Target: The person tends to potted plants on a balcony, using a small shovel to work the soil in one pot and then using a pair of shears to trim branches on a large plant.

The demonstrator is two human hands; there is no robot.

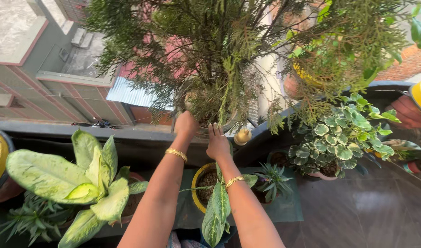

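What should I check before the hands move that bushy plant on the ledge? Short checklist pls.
1. Left hand on the bushy plant at its base: ok.
2. Right hand on the same base: ok.
3. Firm grip on the pot: cannot tell, foliage hides it.
4. Pot fully seated on the ledge: cannot tell.
5. Space below free: not ok, yellow pot stands directly under the hands.

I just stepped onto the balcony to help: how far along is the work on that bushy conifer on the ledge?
Done: nothing clearly finished shows. In hand: the left hand and right hand both reach into the base of the conifer in its pot on the ledge. Left: the yellow pot and the other floor plants stand untouched.
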